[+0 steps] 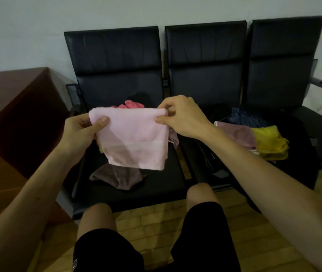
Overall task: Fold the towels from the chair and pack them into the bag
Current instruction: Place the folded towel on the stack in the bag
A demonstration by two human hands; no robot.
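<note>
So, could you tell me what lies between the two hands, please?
Head view: the pale pink towel spans between them, left hand and right hand each gripping an upper corner.

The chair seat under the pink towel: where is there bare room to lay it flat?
For the pink towel, bare room is the front strip of the left seat, between the brown towel and the seat's front edge, and its front right corner. Crowded: the back, where the red towel lies, and the bag to the right, filled with folded towels.
</note>
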